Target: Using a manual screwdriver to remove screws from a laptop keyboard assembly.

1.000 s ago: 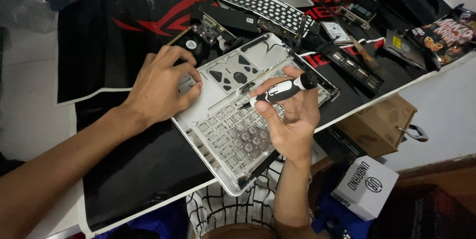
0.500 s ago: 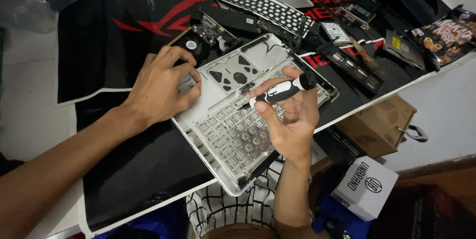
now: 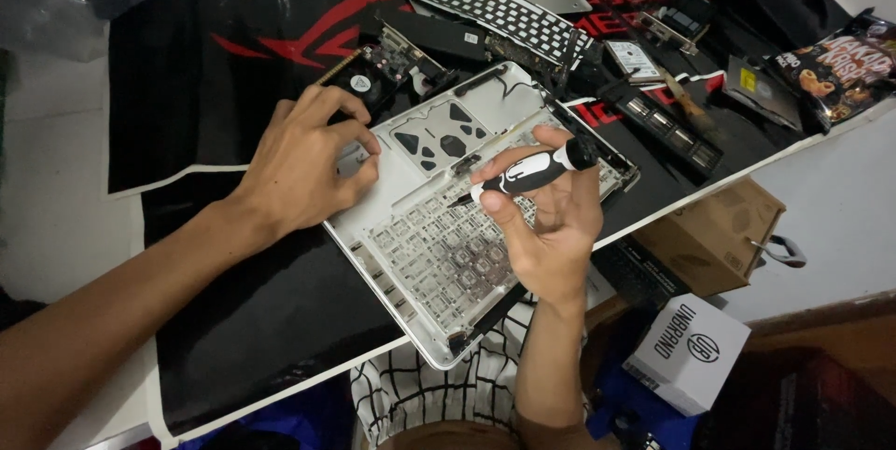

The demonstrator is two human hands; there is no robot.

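Two hands work: the right hand (image 3: 551,226) fingers grip a screwdriver (image 3: 532,173) pointing left; the left hand (image 3: 303,165) fingers press the laptop shell (image 3: 420,254).

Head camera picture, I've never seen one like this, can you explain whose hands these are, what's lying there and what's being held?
The camera sits on a person's head and looks down, so both arms are the wearer's own. On a black desk mat lies an opened silver laptop shell, underside up, showing the back of its keyboard. The left hand rests on the shell's left edge, fingers pinching something too small to identify. The right hand holds a black-and-white screwdriver above the shell. Behind lie a loose keyboard, a small fan and other computer parts. A cardboard box sits lower right.
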